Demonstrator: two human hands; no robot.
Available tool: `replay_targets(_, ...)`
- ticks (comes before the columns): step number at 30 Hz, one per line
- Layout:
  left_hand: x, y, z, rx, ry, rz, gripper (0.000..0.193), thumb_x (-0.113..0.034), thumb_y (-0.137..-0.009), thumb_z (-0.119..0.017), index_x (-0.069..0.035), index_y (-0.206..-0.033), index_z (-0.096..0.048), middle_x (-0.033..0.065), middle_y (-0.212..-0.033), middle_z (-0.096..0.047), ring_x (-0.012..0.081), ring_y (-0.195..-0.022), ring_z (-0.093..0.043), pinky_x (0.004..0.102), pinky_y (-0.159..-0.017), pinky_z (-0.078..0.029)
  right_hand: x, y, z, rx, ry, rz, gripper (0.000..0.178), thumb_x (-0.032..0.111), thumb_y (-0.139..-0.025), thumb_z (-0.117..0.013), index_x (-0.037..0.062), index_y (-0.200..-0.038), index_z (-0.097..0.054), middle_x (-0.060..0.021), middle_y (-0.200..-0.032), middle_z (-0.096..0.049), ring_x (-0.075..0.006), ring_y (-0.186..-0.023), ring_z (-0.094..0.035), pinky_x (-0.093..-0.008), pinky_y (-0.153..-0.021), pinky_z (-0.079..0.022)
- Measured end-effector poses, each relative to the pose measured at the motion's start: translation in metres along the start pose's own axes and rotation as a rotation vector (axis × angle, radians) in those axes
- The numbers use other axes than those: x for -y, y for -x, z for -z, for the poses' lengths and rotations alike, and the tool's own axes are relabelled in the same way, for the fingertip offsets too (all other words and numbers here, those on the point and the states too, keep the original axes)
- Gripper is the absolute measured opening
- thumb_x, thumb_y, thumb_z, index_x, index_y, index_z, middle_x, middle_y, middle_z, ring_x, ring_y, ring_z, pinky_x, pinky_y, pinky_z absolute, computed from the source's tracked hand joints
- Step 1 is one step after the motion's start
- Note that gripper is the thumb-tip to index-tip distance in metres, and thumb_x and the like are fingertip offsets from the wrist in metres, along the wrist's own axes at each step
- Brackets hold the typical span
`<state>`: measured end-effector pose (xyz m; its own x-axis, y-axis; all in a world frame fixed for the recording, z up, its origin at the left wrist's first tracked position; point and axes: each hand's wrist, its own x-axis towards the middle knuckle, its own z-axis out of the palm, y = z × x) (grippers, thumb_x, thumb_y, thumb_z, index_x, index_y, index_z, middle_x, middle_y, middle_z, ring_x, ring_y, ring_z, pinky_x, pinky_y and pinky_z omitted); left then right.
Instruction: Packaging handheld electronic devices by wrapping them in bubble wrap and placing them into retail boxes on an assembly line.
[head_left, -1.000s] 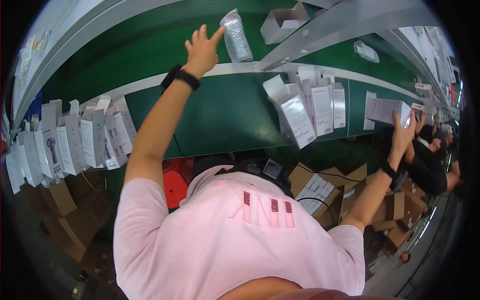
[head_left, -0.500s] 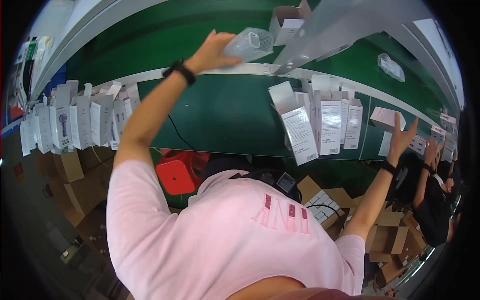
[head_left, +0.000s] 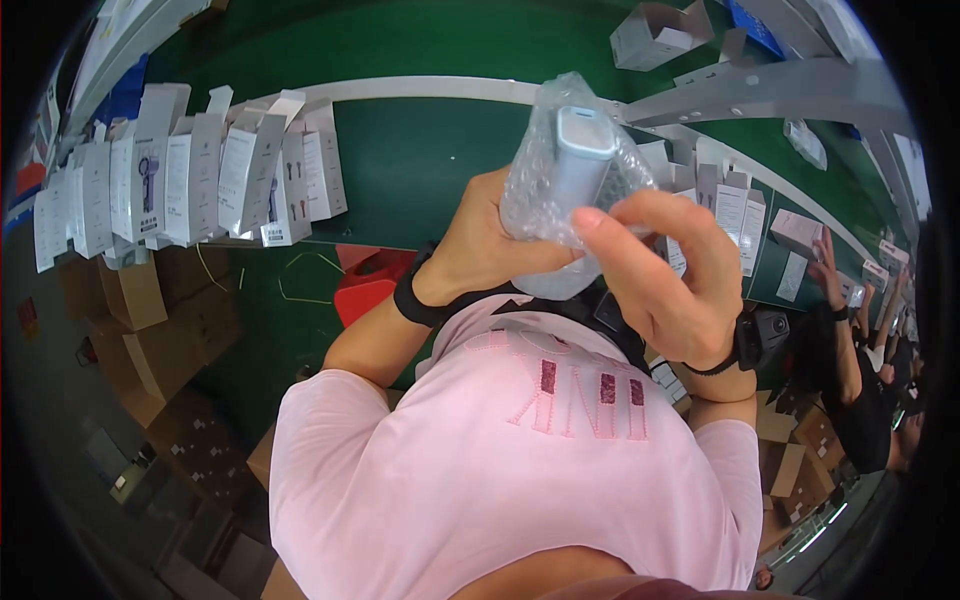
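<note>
A clear bubble-wrap bag (head_left: 525, 205) is held up in front of my chest. Inside it stands a light blue device (head_left: 585, 150) with a rounded rectangular end in a white rim; its lower part is hidden. My left hand (head_left: 490, 235) is wrapped round the bag's left side, thumb across the front. On the other side, my right hand (head_left: 675, 275) has its thumb and index finger curled close together against the bag, apparently pinching its film; the fingertips partly overlap it.
Several white printed boxes (head_left: 190, 180) stand along the left of the green table (head_left: 400, 160), more white boxes (head_left: 735, 215) on the right. An open box (head_left: 660, 40) and a wrapped item (head_left: 805, 143) lie beyond the rail. A red stool (head_left: 375, 285) is below. Co-workers' hands (head_left: 828, 270) are far right.
The bagged device has come from beyond the rail toward my chest in my left hand. My right hand has moved in from the right to the bag. The view has shifted.
</note>
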<state>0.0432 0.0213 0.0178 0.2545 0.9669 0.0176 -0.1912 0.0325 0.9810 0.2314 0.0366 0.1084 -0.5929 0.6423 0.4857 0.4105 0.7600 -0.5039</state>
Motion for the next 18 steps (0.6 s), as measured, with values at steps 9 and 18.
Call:
replay_targets(9,-0.007,-0.006,0.032,0.046,0.269,0.039,0.037,-0.012,-0.079,-0.077,0.000,-0.111,-0.064,0.0049,-0.098,-0.069,0.0107,-0.087,-0.063,0.0285,-0.079,-0.051,-0.002,-0.028,-0.031,-0.224,0.014,-0.195,0.044,-0.004,-0.079,-0.070,-0.0007,-0.121,-0.061,-0.0172,-0.118,-0.057,-0.0156,-0.072,-0.057,-0.0262,-0.071,-0.049)
replay_targets(18,0.181,-0.303,0.196,-0.425,0.256,0.252,0.032,-0.020,-0.092,-0.063,-0.003,-0.119,-0.059,0.0101,-0.107,-0.066,0.0225,-0.090,-0.065,0.0378,-0.075,-0.054,-0.043,0.038,-0.005,-0.203,-0.124,-0.587,0.035,-0.003,-0.080,-0.068,-0.0010,-0.114,-0.062,-0.0148,-0.109,-0.064,-0.0186,-0.073,-0.061,-0.0288,-0.071,-0.049)
